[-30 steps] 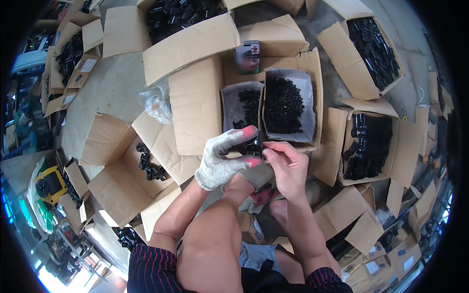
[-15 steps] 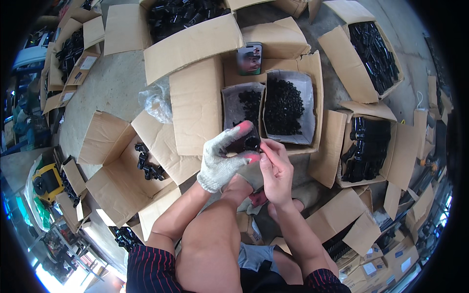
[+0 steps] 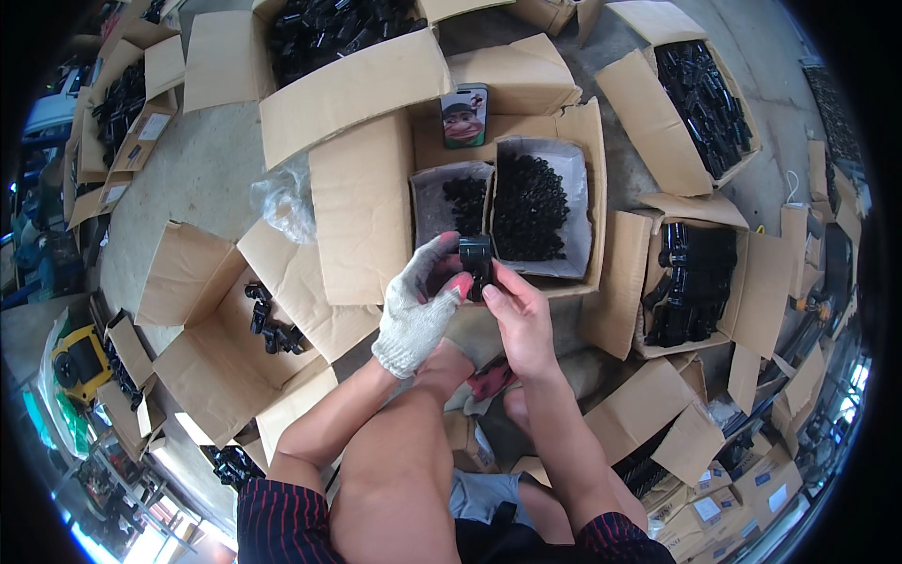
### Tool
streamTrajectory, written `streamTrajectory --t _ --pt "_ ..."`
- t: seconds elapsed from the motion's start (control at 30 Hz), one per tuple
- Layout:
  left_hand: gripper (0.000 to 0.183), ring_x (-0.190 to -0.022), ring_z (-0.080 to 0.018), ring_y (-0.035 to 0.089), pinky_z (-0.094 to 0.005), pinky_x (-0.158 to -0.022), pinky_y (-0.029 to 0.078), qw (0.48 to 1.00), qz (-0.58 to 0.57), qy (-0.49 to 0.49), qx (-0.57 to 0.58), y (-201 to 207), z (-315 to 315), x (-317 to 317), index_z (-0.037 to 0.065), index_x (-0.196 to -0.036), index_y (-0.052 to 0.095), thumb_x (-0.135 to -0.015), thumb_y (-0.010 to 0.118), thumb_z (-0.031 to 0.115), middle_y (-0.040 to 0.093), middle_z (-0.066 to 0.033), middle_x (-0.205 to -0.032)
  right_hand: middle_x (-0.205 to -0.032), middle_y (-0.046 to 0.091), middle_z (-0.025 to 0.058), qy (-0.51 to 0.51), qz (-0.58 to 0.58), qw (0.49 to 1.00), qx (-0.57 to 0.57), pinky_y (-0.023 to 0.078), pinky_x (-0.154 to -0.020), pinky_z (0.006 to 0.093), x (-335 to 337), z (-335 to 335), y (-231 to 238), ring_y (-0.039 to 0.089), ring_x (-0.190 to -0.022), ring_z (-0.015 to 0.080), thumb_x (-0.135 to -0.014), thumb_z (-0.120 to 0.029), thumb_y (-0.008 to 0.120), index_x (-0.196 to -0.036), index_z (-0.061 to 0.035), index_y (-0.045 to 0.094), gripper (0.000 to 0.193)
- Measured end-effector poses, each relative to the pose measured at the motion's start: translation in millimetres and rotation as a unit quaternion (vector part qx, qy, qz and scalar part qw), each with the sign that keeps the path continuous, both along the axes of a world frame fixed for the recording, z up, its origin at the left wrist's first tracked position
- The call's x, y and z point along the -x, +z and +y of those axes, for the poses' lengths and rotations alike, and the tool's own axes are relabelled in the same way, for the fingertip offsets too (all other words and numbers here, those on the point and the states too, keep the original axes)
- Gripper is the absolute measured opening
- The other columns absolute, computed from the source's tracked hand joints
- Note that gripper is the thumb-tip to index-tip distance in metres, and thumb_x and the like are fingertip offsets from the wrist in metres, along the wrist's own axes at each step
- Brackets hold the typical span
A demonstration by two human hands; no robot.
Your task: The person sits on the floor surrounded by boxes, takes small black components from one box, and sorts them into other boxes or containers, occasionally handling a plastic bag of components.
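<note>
A glossy black cylindrical part (image 3: pixel 475 256) is held between my hands in front of the two trays. My left hand (image 3: pixel 410 315), in a whitish knit glove with red fingertips, closes round its left side. Bare, my right hand (image 3: pixel 524 324) pinches at the part's lower right with thumb and forefinger; whether a smaller piece sits between them is hidden. Just beyond lie two greyish trays, the left tray (image 3: pixel 430 214) with some small black pieces (image 3: pixel 464 199) and the right tray (image 3: pixel 575 246) with a bigger heap of them (image 3: pixel 531 207).
Both trays sit in an open carton (image 3: pixel 362 226), a phone (image 3: pixel 464 117) propped at its back. Left stands a carton (image 3: pixel 193 362) with several black parts. Fuller cartons of black parts stand at the back (image 3: pixel 352 89) and right (image 3: pixel 601 301). A clear plastic bag (image 3: pixel 287 202) lies on the floor.
The black part has turned from showing its open end to showing its side. My left fingers have closed in around it, and the view has shifted slightly.
</note>
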State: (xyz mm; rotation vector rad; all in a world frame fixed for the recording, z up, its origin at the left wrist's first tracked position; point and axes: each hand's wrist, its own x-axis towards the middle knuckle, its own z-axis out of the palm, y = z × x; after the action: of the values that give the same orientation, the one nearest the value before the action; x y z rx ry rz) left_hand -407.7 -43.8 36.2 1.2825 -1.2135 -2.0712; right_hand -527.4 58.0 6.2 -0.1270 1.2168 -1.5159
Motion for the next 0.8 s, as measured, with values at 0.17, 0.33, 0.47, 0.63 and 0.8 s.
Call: streamTrajectory --t 0.17,0.33,0.47,0.63,0.8 --pt "0.050 -0.111 -0.0107 0.060 -0.0297 -0.098 0.051 0.991 0.024 -0.064 -0.116 -26 -7 -6 -0.001 -0.146 0.052 -0.104 0.065 0.022 0.066 -0.0056 -0.123 -0.120 0.070 0.0078 -0.007 -0.006 1.000 -0.018 0.051 -0.096 0.0247 10 -12 9 0.064 -0.108 0.0106 -0.100 -0.001 0.063 -0.140 0.0040 0.057 0.040" --pt "0.046 -0.113 -0.0218 0.067 -0.0389 -0.100 0.056 0.964 0.126 0.022 -0.233 -43 -3 -12 0.002 -0.137 0.057 -0.101 0.069 0.029 0.068 -0.0100 -0.124 -0.099 0.073 0.0052 0.053 0.313 0.945 -0.085 0.053 -0.074 0.0258 13 -21 11 0.067 -0.085 0.0107 -0.096 -0.011 0.072 -0.104 -0.0014 0.069 0.013" --pt "0.046 -0.114 -0.0243 0.068 -0.0401 -0.100 0.056 0.969 0.168 0.026 -0.177 -38 -10 -9 0.002 -0.138 0.056 -0.101 0.068 0.027 0.067 -0.0122 -0.130 -0.094 0.073 0.0132 0.063 0.474 0.863 -0.164 0.055 -0.072 0.0364 65 -31 -21 0.072 -0.084 0.0246 -0.092 -0.010 0.073 -0.104 -0.0031 0.071 0.015" --pt "0.050 -0.119 -0.0235 0.066 -0.0402 -0.101 0.056 0.985 0.091 0.021 -0.142 -40 -13 -8 0.002 -0.143 0.052 -0.102 0.068 0.025 0.065 -0.0132 -0.134 -0.105 0.072 0.0190 0.176 0.609 0.715 -0.295 0.055 -0.084 0.0499 102 -38 -70 0.070 -0.096 0.0388 -0.089 0.001 0.066 -0.107 -0.0055 0.072 0.020" --pt "0.048 -0.118 -0.0231 0.066 -0.0406 -0.102 0.055 0.983 0.123 0.039 -0.126 -41 -11 -2 0.002 -0.142 0.052 -0.101 0.069 0.020 0.065 -0.0135 -0.132 -0.101 0.069 0.0179 0.202 0.658 0.675 -0.266 0.055 -0.083 0.0513 103 -41 -81 0.069 -0.094 0.0415 -0.088 -0.001 0.068 -0.099 -0.0048 0.069 0.012"
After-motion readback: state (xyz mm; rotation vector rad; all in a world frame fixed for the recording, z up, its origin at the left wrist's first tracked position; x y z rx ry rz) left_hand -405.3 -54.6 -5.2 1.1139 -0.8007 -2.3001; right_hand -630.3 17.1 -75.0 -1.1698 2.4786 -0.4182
